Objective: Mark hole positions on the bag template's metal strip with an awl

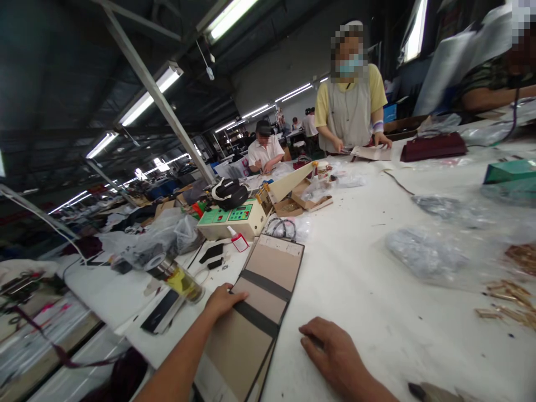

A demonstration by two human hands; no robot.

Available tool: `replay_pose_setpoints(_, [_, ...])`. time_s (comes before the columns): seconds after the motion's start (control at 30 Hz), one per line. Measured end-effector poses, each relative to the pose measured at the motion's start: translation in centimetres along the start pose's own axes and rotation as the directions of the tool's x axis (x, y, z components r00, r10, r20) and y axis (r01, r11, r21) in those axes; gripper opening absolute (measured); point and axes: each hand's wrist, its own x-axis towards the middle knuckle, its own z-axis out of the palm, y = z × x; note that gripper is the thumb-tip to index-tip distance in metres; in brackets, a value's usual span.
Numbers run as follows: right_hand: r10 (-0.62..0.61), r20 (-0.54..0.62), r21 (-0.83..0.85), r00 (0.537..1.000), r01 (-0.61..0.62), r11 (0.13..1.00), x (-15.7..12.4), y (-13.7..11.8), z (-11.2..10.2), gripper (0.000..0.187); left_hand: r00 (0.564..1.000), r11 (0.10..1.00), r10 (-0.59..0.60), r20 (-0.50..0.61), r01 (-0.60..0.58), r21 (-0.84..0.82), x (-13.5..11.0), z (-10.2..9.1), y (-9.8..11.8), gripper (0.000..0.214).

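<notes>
A long beige board panel (262, 301) with dark cross strips and dark edging lies open on the white table, with another layer under its near end. My left hand (224, 301) is at its left edge, thumb and fingers closed on it near the dark strips. To the right of the panel, my right hand (330, 349) rests low over the tabletop, apart from the panel. Its fingers are curled and the thumb is bent in. Whatever lies between them, if anything, is hidden.
Left of the panel stand a glass bottle of yellow liquid (184, 282), a small red-and-white bottle (238, 240) and a cream machine (234, 220). Plastic bags (422, 251) and brass-coloured pieces (508, 298) lie at right. A co-worker (352, 106) handles a beige piece across the table.
</notes>
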Motion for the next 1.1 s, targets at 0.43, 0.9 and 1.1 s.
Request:
replay_pose_setpoints(0.43, [-0.013, 0.056, -0.041, 0.998, 0.015, 0.999, -0.6, -0.5, -0.6, 0.034, 0.995, 0.992, -0.098, -0.028, 0.095, -0.085, 0.0, 0.0, 2.0, 0.074])
replay_pose_setpoints(0.9, [-0.021, 0.070, -0.013, 0.997, 0.021, 1.000, -0.7, -0.5, -0.4, 0.051, 0.872, 0.713, 0.413, 0.262, -0.130, -0.689, -12.7, -8.7, 9.6, 0.110])
replay_pose_setpoints(1.1, [-0.035, 0.033, 0.075, 0.999, 0.033, 0.997, -0.9, -0.6, -1.0, 0.051, 0.779, 0.641, 0.608, 0.151, -0.370, -0.673, -17.1, -9.7, 15.1, 0.103])
